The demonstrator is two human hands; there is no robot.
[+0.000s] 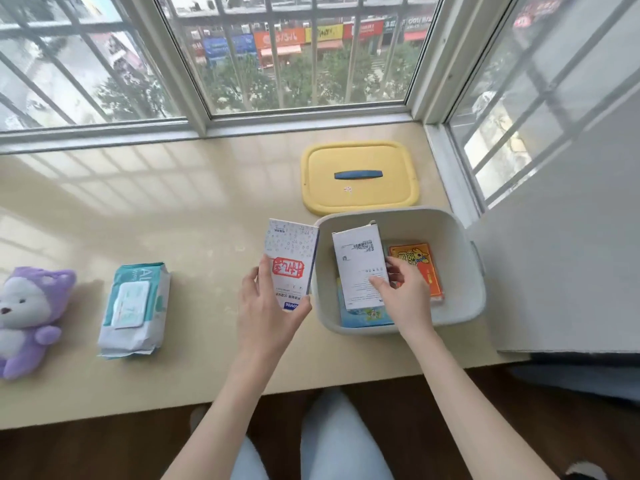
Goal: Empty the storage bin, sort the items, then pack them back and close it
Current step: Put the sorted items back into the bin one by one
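Note:
The pale grey storage bin (464,268) stands open on the beige sill at the right. My right hand (403,297) grips a plain white box (358,261) over the inside of the bin. Just left of the bin's rim, my left hand (268,306) holds up a white box with a red stamp (291,261). Inside the bin lie an orange pack (420,268) and a blue-and-yellow pack (363,317), partly hidden by the white box. The yellow lid with a blue handle (360,176) lies flat behind the bin.
A wet-wipes pack (135,310) lies on the sill at the left, and a purple plush toy (29,317) sits at the far left edge. Windows with bars close off the back and right. The sill's front edge runs above my knees.

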